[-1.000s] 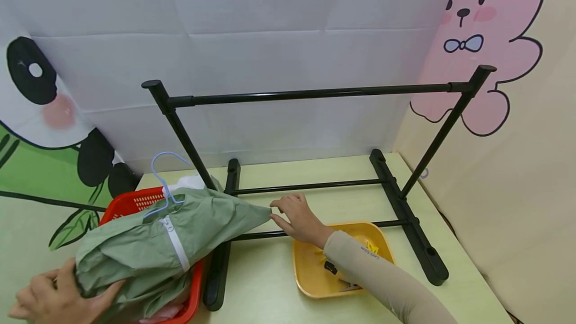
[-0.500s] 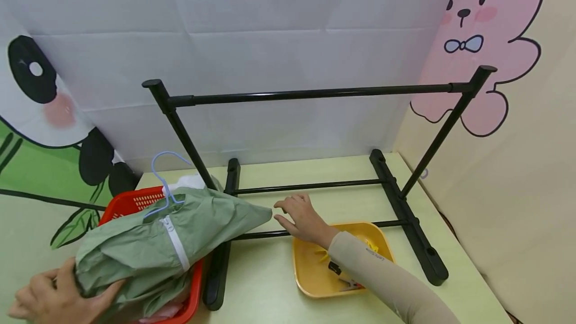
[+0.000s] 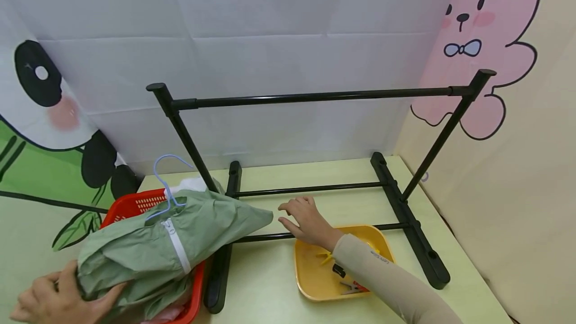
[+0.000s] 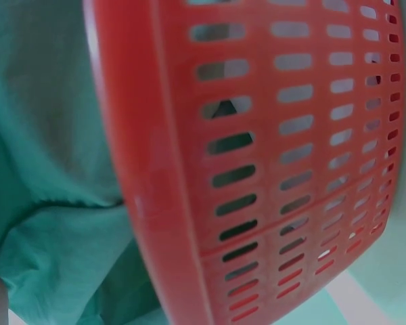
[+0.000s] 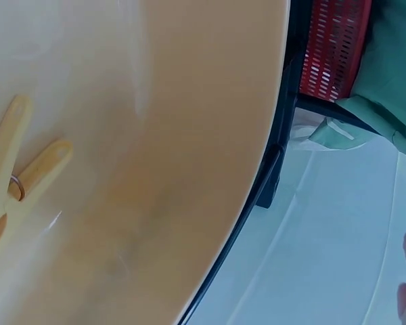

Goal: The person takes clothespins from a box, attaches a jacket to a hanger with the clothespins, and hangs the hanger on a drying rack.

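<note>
A green garment with a white zipper [image 3: 216,221] lies spread over the red basket [image 3: 194,289], its narrow end reaching right across the rack's left foot. From it sticks a light-blue hanger [image 3: 163,179], the hook pointing up. My left hand [image 3: 63,296] grips the garment's lower left end between thumb and fingers. A little right of the narrow tip, my right hand [image 3: 308,221] hovers with loosely bent fingers and nothing in it. In the left wrist view, the basket's slotted wall [image 4: 257,156] fills the middle, with green cloth [image 4: 47,135] beside it.
A black clothes rack [image 3: 315,98] stands on the pale table [image 3: 261,274]. Under my right forearm sits a yellow tray [image 3: 310,291] holding several clips, including a yellow clothespin [image 5: 20,162]. White cloth [image 3: 191,184] shows at the basket's back. Walls close in behind and at right.
My right hand has drawn slightly right, away from the garment's tip, which it was touching. My left hand keeps its place on the garment.
</note>
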